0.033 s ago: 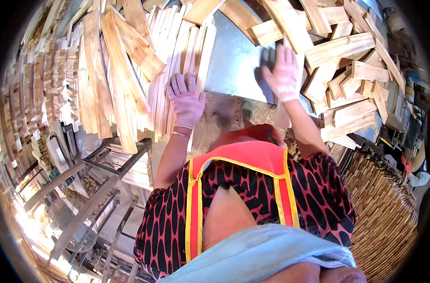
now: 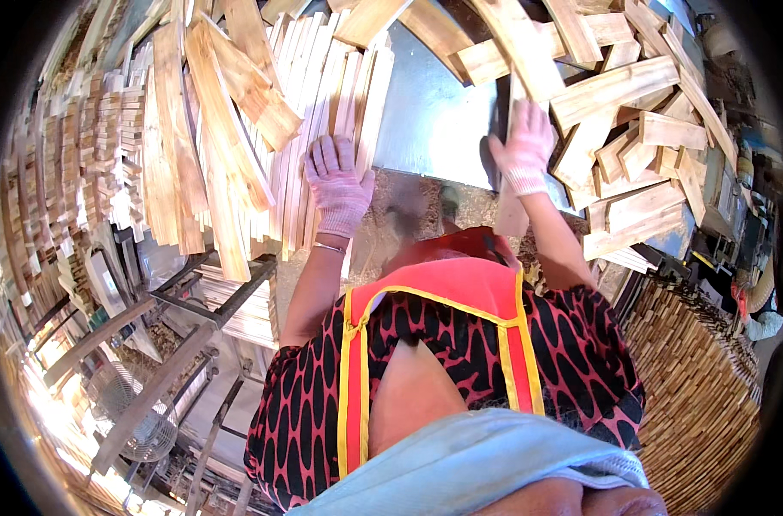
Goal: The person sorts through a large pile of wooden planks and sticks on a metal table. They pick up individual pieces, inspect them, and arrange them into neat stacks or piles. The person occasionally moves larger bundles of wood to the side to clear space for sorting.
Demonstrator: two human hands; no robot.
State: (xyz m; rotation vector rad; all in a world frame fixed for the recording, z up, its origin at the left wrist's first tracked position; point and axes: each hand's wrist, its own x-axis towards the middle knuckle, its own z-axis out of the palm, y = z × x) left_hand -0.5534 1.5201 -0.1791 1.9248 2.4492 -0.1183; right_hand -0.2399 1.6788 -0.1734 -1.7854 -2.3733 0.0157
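My left hand (image 2: 338,185), in a pinkish-white knitted glove, lies on the near ends of a row of pale wooden strips (image 2: 310,112), fingers stretched forward. My right hand (image 2: 526,148), gloved alike, is laid flat over a narrow wooden strip (image 2: 512,213). That strip's near end juts past the front edge of the blue-grey tabletop (image 2: 426,112); the palm hides part of it. Neither hand is wrapped round a piece. A wider board (image 2: 525,52) slants just beyond my right fingertips.
To the right lies a jumbled heap of boards (image 2: 619,95). Longer boards (image 2: 228,112) rest across the strips at left. Stacked wood (image 2: 692,387) stands low at right. A metal frame (image 2: 185,344) and a fan (image 2: 134,413) are at lower left.
My right hand has shifted slightly right and nearer to me, coming down toward its shadow onto the strip. The left hand has barely moved.
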